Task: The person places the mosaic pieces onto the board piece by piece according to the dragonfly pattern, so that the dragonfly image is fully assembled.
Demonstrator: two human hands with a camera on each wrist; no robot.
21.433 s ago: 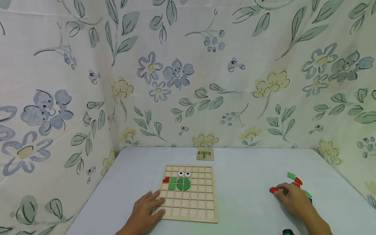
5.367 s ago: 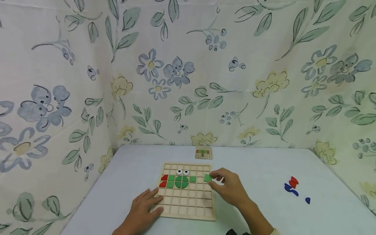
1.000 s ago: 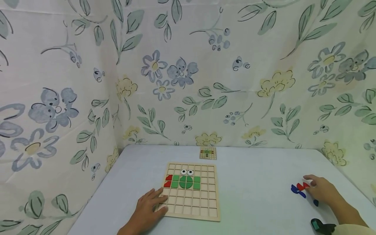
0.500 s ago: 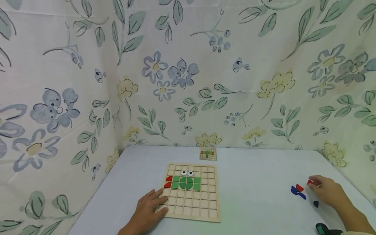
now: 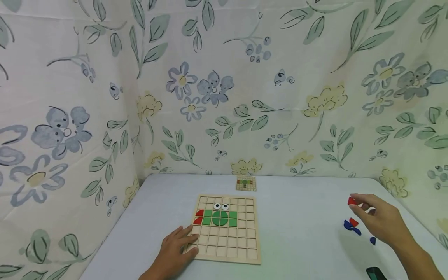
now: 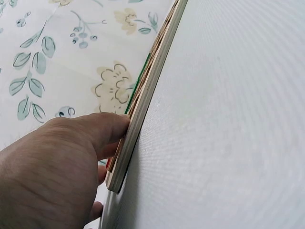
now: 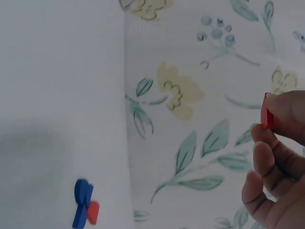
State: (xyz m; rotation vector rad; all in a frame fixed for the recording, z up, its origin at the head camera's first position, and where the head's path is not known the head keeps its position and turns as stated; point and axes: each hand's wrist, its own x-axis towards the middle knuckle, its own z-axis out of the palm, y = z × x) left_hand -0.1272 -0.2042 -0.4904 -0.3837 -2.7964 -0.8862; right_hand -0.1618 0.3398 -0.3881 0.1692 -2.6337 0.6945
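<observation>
A wooden grid board (image 5: 241,244) lies on the white table. In its cells are two red quarter-round pieces (image 5: 198,220) at the left, green squares (image 5: 207,221) on both sides of a green circle (image 5: 220,218) made of quarters, and two eye pieces (image 5: 225,207) above. My left hand (image 5: 175,249) rests at the board's left edge, fingers spread; in the left wrist view the thumb touches the edge. Over the table's right side, my right hand (image 5: 383,219) pinches a red piece (image 7: 267,113) between thumb and index finger, clear of the table.
Below the right hand lie one red piece (image 5: 354,222) and several blue pieces (image 5: 373,241). A small pattern card (image 5: 246,183) with a similar figure lies behind the board. Floral cloth (image 5: 266,136) hangs around the table's back and sides.
Over the longer span, a second red piece and two right-hand green squares joined the board. In the last second the right hand took a red piece from the pile and lifted it. Left hand stayed.
</observation>
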